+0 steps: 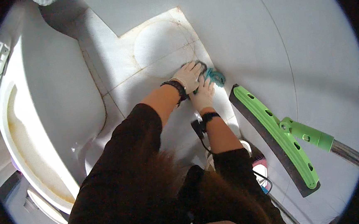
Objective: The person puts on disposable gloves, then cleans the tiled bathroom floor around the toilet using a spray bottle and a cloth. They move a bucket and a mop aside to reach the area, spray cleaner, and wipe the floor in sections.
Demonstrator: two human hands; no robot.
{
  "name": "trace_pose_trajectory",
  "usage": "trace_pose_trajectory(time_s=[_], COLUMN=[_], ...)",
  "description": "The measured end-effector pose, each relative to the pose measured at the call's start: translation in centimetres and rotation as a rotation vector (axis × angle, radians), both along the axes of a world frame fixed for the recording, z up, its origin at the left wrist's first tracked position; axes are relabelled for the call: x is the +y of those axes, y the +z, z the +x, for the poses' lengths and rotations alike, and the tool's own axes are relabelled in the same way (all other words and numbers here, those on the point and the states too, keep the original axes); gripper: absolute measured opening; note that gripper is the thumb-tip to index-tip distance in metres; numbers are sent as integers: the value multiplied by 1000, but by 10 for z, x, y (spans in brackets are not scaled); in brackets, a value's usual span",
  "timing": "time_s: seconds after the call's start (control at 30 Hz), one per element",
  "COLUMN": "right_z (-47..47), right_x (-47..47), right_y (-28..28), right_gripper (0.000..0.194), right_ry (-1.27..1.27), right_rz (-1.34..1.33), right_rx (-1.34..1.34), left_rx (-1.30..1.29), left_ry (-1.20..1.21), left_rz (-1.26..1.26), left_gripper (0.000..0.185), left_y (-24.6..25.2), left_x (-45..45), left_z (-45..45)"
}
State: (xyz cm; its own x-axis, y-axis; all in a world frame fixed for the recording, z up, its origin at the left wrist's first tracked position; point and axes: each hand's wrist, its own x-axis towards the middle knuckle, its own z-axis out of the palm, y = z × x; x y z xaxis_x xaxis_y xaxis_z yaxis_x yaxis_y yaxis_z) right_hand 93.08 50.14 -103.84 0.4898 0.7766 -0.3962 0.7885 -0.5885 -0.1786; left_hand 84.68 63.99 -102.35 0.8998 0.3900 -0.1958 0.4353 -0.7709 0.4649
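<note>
My left hand, in a pale glove, presses down on a dark, bunched cloth or scrubber on the white tiled floor. Just below it in the view, my right hand, gloved too, has its fingers on a teal bunched piece against the foot of the wall. Whether the dark and teal parts are one thing cannot be told, since the hands cover much of them. Brownish lines mark the tile joints, and a faint brown ring is on the floor beyond my hands.
A white toilet stands at left. On the right, a green squeegee head with a metal pole is close by the grey wall. A pink and white object lies partly hidden beside my right arm.
</note>
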Motion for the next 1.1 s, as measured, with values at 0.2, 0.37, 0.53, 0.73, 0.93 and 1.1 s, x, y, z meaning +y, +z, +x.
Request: trace_pose_trajectory(time_s=[0.2,0.37,0.53,0.73,0.93,1.1], right_z=[0,0,-4,-5,-8,-10], right_x=[24,53,23,38,35,36], right_y=[28,16,6,4,3,0], right_gripper=[102,99,96,101,100,97], right_ry=[18,-11,68,10,5,20], right_rz=[-147,1,-57,-164,-116,-88], right_rx=[31,-1,-34,-33,-50,-105], left_rx=[101,-7,28,31,11,53], left_ry=[352,19,145,28,332,-45], left_rz=[-50,28,242,221,213,38], left_gripper=[64,62,62,63,63,65], left_y=[8,-7,-7,9,17,8], left_x=[60,41,83,75,121,98], left_z=[-56,-29,2,19,14,27])
